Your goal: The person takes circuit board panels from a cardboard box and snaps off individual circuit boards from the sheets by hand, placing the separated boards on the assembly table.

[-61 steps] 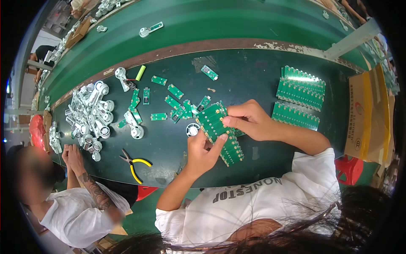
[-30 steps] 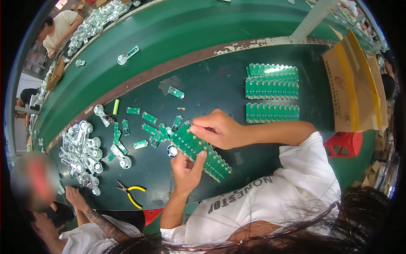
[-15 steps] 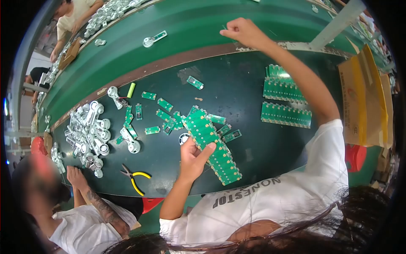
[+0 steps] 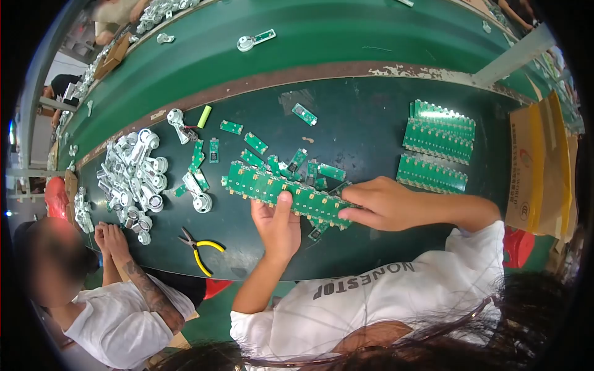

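A long green circuit board panel [image 4: 272, 188] is held slanted, nearly level, over the dark green table. My left hand [image 4: 278, 227] is closed on its lower edge, thumb on top. My right hand [image 4: 387, 204] grips the panel's right end between thumb and fingers. Small separate circuit boards [image 4: 304, 114] lie scattered beyond and partly beneath the panel, some hidden by it. To the right, more panels [image 4: 433, 173] are stacked in rows.
White plastic housings [image 4: 133, 173] are heaped at left, near cutting pliers [image 4: 201, 250] with yellow handles. A green battery [image 4: 204, 116] lies by one housing. Another housing [image 4: 255, 40] rests on the green belt. A cardboard box [image 4: 538, 167] stands at right; a co-worker [image 4: 124, 315] sits at left.
My right hand has come down from over the belt to the panel's right end and closed on it. The panel has swung from steep to nearly level. The whole view has shifted slightly.
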Motion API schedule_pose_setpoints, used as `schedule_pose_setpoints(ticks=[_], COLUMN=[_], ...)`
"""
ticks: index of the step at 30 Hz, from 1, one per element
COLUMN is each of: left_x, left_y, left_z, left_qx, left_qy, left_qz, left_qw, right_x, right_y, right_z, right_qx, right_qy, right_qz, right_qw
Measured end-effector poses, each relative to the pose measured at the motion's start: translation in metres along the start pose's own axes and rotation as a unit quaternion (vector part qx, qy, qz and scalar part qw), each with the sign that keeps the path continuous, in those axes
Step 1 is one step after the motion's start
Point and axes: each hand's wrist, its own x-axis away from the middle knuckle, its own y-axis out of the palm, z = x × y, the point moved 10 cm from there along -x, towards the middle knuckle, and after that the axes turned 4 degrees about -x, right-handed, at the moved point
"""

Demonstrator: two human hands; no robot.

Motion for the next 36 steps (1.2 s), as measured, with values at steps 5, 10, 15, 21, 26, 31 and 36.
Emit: schedule_pose_setpoints(ticks=[5,10,15,21,26,31,36], left_x=[0.0,0.003,0.015,0.034,0.036,0.031,0.025], left_y=[0.006,0.0,-0.005,0.001,-0.011,-0.005,-0.014], left_z=[0.006,0.012,0.009,0.001,0.0,-0.004,0.012], left_qx=[-0.014,0.001,0.082,0.082,0.031,0.048,0.01], left_qy=[0.006,0.039,0.012,-0.053,-0.023,-0.055,0.04], left_qz=[-0.027,0.003,0.03,0.085,0.155,0.15,0.106], left_qw=[1.0,0.999,0.996,0.992,0.987,0.986,0.993], right_x=[0.007,0.01,0.004,0.001,-0.002,-0.007,-0.013], right_y=[0.011,0.001,0.009,0.022,0.032,0.028,0.021], right_z=[0.005,0.008,0.005,-0.012,-0.006,0.003,0.007], right_qx=[-0.203,-0.14,-0.171,-0.221,-0.288,-0.275,-0.198], right_qy=[0.011,0.026,0.009,-0.07,-0.049,-0.05,-0.051], right_qz=[-0.037,0.1,0.036,-0.041,-0.067,-0.084,-0.073], right_qw=[0.978,0.985,0.985,0.972,0.954,0.957,0.976])
